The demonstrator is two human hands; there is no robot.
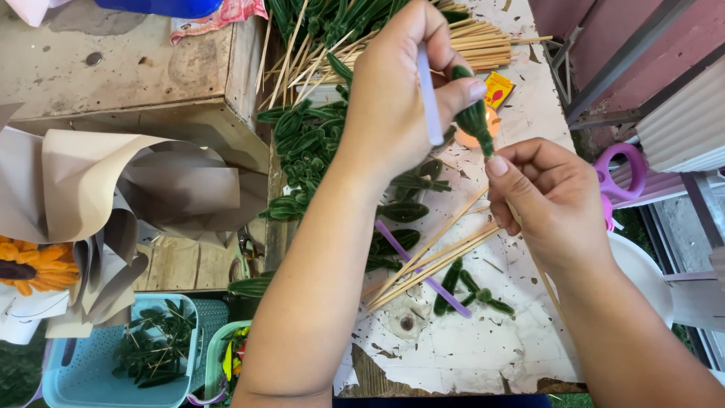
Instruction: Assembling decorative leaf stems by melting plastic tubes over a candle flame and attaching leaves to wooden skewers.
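Observation:
My left hand (400, 91) pinches a green fuzzy pipe-cleaner leaf (473, 119) between thumb and forefinger, and a pale lilac stick (429, 98) is tucked between its fingers. My right hand (547, 196) holds a thin wooden skewer (545, 279) whose upper end meets the leaf's base. Both hands hover over a worn white table (468, 347). Below them lie loose skewers (430, 261), a purple stick (423, 272) and a few green pipe-cleaner pieces (464, 287).
A heap of green leaves (306, 143) and a bundle of skewers (476, 41) lie at the table's far side, beside a small yellow box (498, 89). Pink scissors (619, 177) lie right. Left: wooden crate (113, 68), kraft-paper sunflower bouquet (83, 204), blue basket (121, 355).

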